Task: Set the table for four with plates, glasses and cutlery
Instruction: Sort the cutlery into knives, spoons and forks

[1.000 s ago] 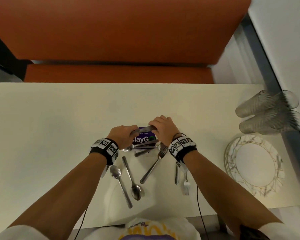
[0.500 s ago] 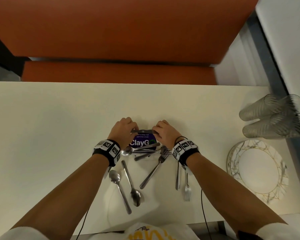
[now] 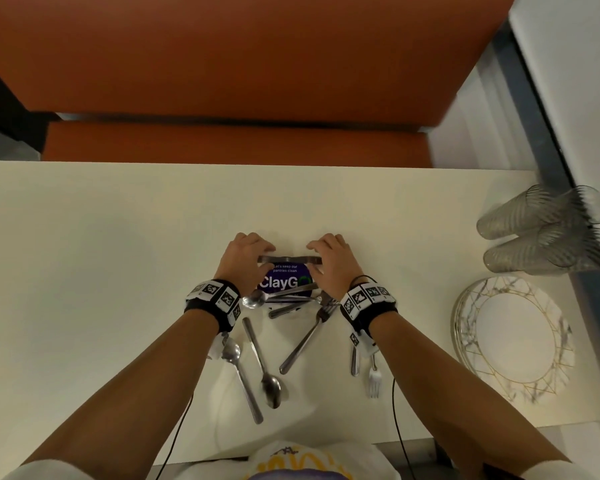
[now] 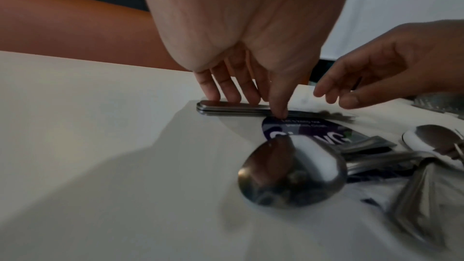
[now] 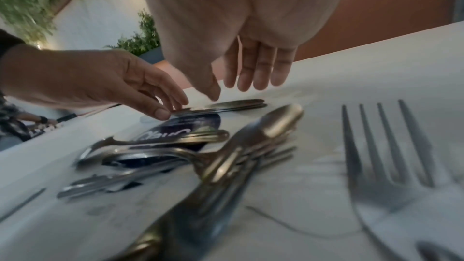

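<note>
- Cutlery: loose spoons (image 3: 270, 386) and forks (image 3: 305, 337) lie scattered on the tabletop (image 3: 84, 271) close to its near edge.
- Purple sticker (image 3: 284, 280) lies just beyond them, partly under some pieces.
- Stacked knives (image 3: 289, 259) lie flat at the sticker's far side, parallel to the near edge.
- Left hand (image 3: 245, 263): fingertips pinch the handle end of the stack.
- Right hand (image 3: 333, 263): fingers relaxed and slightly apart above the blade end; contact cannot be told.
- Plates (image 3: 513, 337) and glasses (image 3: 548, 230) sit at the right edge.
</note>
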### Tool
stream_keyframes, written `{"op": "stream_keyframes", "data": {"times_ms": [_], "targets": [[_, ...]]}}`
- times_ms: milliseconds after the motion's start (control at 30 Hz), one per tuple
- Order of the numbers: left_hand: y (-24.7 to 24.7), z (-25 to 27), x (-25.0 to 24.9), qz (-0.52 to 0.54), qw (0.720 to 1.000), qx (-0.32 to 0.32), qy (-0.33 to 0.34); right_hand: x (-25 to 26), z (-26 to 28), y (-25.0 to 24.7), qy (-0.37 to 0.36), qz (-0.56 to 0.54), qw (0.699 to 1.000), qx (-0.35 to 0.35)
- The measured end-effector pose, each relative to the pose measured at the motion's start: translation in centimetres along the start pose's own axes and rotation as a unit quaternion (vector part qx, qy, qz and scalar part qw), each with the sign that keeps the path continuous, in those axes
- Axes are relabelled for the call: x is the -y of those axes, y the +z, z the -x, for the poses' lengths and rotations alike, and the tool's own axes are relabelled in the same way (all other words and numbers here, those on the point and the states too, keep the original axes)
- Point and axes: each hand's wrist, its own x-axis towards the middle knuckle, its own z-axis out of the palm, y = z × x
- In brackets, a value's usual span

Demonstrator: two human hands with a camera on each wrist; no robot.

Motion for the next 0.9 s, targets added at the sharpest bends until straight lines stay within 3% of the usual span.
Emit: {"op": "stream_keyframes", "data": {"times_ms": [100,200,367,500,700,900], "targets": [[-0.5,1.6,0.2,0.008,0.998,-0.064,-0.002,1.7,1.2,0.1,-0.019,-0.022,0.998,-0.053],[-0.5,4.1,0.4,0.044,0.990,-0.132,-0.026,3.5,2.2,1.2,-0.062,-0.012,0.998,0.001],[-0.3,8.4,1.3,0.094,0.978,-0.159,-0.093,5.5,2.6,2.8,-0.109,0.067,0.985,0.117],[-0.7,10.9,1.6,0.129,0.967,-0.181,-0.122,6.1,2.6,3.0,-0.115,0.072,0.986,0.099],[-1.2,12.6,1.6,0.207,0.945,-0.199,-0.155,6.7,2.7,2.4,-0.058,0.043,0.996,0.046],[-1.3,14.1,0.8,0.253,0.936,-0.166,-0.180,7.4,3.5,2.3,0.036,-0.013,0.999,0.021]]}}
